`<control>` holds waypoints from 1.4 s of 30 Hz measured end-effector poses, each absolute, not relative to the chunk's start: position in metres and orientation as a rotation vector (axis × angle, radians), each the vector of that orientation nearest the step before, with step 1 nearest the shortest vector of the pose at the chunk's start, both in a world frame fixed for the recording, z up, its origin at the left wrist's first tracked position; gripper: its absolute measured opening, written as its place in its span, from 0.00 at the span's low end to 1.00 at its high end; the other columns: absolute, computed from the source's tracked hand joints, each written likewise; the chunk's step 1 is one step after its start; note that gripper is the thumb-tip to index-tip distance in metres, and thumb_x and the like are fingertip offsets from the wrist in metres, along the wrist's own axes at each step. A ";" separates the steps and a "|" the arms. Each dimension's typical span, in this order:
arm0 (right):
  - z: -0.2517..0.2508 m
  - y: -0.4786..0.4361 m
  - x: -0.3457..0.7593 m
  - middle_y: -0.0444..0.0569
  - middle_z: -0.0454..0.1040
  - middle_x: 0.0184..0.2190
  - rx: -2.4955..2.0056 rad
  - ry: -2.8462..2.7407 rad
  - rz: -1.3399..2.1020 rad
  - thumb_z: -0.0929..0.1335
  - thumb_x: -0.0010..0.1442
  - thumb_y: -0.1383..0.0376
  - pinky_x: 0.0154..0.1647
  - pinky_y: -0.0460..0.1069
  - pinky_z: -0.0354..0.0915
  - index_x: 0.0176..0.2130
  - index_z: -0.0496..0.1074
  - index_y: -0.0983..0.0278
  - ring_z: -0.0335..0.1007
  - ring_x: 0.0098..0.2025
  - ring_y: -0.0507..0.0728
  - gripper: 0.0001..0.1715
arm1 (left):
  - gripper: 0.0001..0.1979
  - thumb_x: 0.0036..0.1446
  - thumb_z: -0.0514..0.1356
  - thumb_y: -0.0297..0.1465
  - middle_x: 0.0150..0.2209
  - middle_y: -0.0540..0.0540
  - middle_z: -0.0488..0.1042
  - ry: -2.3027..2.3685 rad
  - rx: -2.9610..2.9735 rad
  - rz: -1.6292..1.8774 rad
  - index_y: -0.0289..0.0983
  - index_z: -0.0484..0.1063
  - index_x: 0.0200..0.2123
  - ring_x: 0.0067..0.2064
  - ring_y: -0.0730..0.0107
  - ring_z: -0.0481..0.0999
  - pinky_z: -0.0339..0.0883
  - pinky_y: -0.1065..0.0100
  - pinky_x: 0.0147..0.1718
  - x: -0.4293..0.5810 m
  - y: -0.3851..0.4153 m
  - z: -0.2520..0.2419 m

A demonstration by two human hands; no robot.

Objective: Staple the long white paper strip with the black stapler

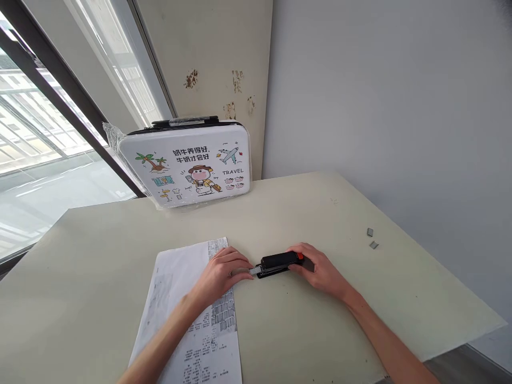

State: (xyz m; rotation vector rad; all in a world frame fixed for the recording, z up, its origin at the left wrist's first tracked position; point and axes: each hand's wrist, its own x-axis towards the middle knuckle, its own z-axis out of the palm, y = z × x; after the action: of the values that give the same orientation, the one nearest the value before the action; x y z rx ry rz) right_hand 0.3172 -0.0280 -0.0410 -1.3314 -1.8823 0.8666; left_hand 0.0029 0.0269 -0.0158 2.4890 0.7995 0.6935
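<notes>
A black stapler [277, 260] with a red part near its back end lies on its long side direction across the table's middle. My right hand [320, 271] is closed around its back end. From its front end sticks out a silver metal tray [255, 271], which my left hand [222, 270] pinches between thumb and fingers. That left hand rests partly over a stack of printed paper [182, 282], whose right edge carries dense dark print. Whether any staples sit in the tray is too small to tell.
Two small grey staple strips [372, 238] lie to the right on the pale table [304, 330]. At the back stands a white, plastic-wrapped case [160, 160] with cartoon drawings. A grey wall [380, 106] bounds the right side, a window [36, 117] the left.
</notes>
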 end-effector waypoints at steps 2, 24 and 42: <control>-0.040 -0.028 0.317 0.48 0.75 0.46 -1.324 -1.883 0.870 0.66 0.71 0.54 0.52 0.56 0.67 0.52 0.72 0.53 0.71 0.48 0.60 0.13 | 0.09 0.66 0.66 0.40 0.43 0.48 0.82 0.762 2.484 0.687 0.42 0.81 0.43 0.45 0.61 0.76 0.68 0.61 0.47 0.011 0.033 -0.016; -0.044 -0.026 0.315 0.48 0.75 0.43 -1.337 -1.905 0.792 0.66 0.71 0.54 0.46 0.55 0.70 0.50 0.72 0.54 0.71 0.45 0.60 0.12 | 0.22 0.56 0.70 0.51 0.38 0.47 0.78 0.744 2.494 0.574 0.39 0.75 0.40 0.41 0.61 0.76 0.66 0.64 0.42 0.040 0.066 -0.023; -0.041 -0.032 0.319 0.48 0.76 0.45 -1.358 -1.944 0.900 0.65 0.70 0.47 0.54 0.58 0.68 0.54 0.72 0.52 0.70 0.48 0.61 0.19 | 0.17 0.72 0.58 0.40 0.63 0.45 0.72 1.136 2.591 0.457 0.47 0.70 0.61 0.65 0.53 0.69 0.70 0.53 0.59 -0.070 -0.056 0.006</control>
State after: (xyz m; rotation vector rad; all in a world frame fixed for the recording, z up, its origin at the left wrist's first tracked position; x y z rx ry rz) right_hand 0.3192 -0.0320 -0.0412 -1.3581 -1.9437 0.9003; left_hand -0.0700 -0.0558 0.0061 2.5912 1.1361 0.4574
